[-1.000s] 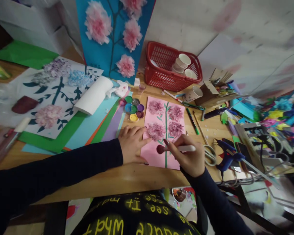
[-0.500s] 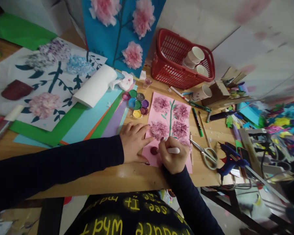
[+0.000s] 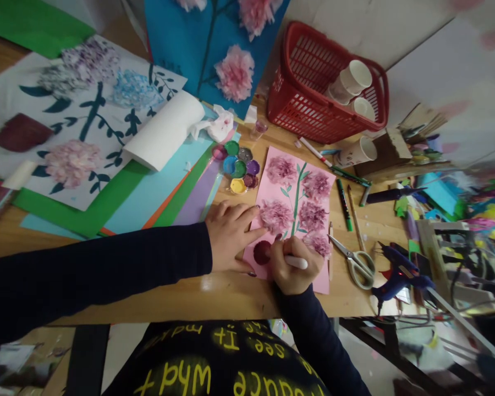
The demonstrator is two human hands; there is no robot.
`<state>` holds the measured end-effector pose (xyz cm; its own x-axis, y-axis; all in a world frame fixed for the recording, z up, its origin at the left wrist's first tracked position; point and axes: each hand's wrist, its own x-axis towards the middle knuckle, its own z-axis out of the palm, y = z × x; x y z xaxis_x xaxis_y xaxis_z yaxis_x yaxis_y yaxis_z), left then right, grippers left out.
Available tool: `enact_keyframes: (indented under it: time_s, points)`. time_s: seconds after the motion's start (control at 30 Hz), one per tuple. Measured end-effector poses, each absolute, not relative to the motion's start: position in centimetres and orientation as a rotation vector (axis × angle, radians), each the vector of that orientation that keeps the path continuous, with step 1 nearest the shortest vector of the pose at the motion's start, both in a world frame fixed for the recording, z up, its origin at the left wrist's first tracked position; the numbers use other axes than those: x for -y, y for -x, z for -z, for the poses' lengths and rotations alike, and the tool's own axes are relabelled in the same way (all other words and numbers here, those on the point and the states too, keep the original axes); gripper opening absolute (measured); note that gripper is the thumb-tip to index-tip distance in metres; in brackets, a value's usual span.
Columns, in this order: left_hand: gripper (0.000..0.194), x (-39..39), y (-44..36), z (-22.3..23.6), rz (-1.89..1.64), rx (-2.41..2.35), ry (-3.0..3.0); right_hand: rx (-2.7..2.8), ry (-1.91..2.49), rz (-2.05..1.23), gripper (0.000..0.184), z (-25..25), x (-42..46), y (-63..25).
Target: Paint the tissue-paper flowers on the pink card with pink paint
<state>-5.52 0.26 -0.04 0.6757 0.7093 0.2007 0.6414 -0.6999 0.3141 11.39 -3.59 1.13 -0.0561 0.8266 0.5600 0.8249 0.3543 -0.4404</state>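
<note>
My left hand (image 3: 231, 237) lies flat with fingers spread, its fingertips on the left edge of a pink sheet (image 3: 322, 280). Textured mauve paper flowers (image 3: 275, 216) and a painted green stem (image 3: 297, 192) decorate that sheet. In my right hand (image 3: 293, 269) is a white-handled sponge dauber (image 3: 297, 262), gripped over the sheet's lower part. A dark red round patch (image 3: 262, 252) shows left of my right fingers; I cannot tell how much is sponge head and how much is paint. Small paint pots (image 3: 238, 186) stand beyond my left hand.
Scissors (image 3: 361, 268), a green marker (image 3: 344, 204) and a blue glue gun (image 3: 400, 272) lie to the right. At the back stands a red basket (image 3: 313, 104) with paper cups. A white paper roll (image 3: 165, 132) rests on coloured sheets (image 3: 148, 198) at left.
The dark red round patch shows larger beside my right hand. My right hand still grips the dauber and my left hand stays flat. The view has shifted slightly.
</note>
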Motion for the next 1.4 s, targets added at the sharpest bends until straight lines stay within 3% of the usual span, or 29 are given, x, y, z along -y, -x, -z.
enact_keyframes:
  time_s: [0.87, 1.4]
  points:
    - [0.078, -0.3, 5.6, 0.0, -0.436, -1.094, -2.65, 1.892, 1.466, -0.052, 0.038, 0.1, 3.7, -11.3]
    - [0.078, -0.5, 5.7, -0.4, -0.336, -1.068, -2.642, 1.98, 1.398, -0.279, 0.036, 0.1, 3.2, -11.2]
